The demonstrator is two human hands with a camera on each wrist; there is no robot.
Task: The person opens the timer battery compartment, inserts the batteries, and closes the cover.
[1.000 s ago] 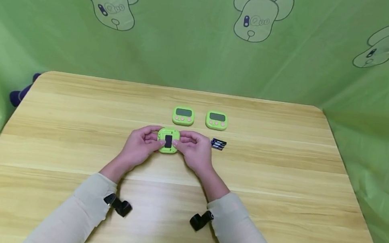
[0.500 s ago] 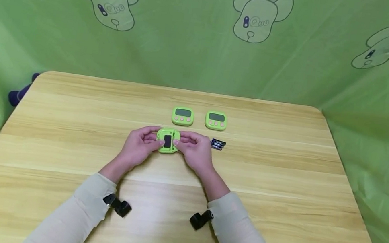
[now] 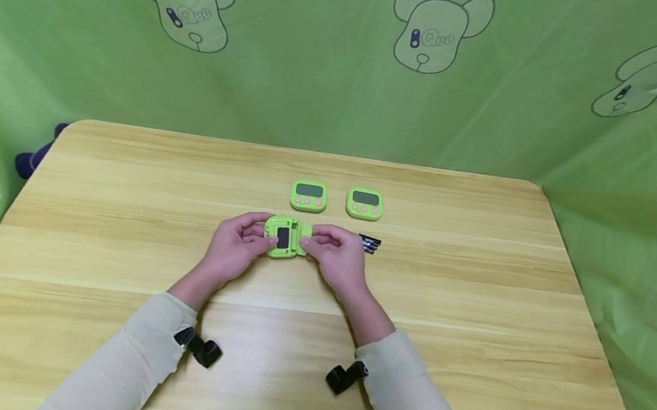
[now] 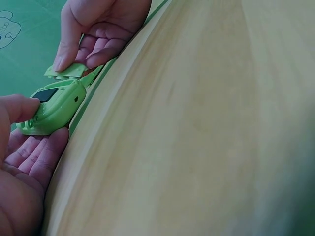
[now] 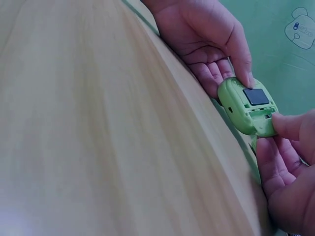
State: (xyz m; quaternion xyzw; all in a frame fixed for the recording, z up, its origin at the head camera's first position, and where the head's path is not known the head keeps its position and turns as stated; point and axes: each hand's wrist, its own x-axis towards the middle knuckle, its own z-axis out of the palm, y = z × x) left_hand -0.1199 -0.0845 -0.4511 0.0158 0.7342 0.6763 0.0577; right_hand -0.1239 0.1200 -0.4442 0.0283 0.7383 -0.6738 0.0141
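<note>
Pinching a small green device (image 5: 238, 106) by its left edge, the left hand (image 3: 234, 245) is curled nearly closed, its thumb on the back of the casing and its fingers underneath. The device sits between the two hands at the middle of the wooden surface (image 3: 478, 285), its back turned up. A black rectangular pad (image 3: 283, 237) lies on that back, the thumb tip at its edge. Just right of the pad is an uncovered compartment (image 3: 294, 233), a narrow recess in the casing; what is inside it is too small to make out. Beyond the device stands a green timer (image 3: 308, 196), with a grey screen and three pink buttons. At the device's right end is a green cover (image 3: 306, 230), out of its seat; whether it touches the casing, I cannot tell. The right hand (image 3: 339, 259) pinches this cover, thumb on top and fingers bent beneath. Farther right, a second green timer (image 3: 365, 204) lies beyond the right hand, and a few dark batteries (image 3: 369, 244) lie close together just beside its knuckles, partly hidden.
</note>
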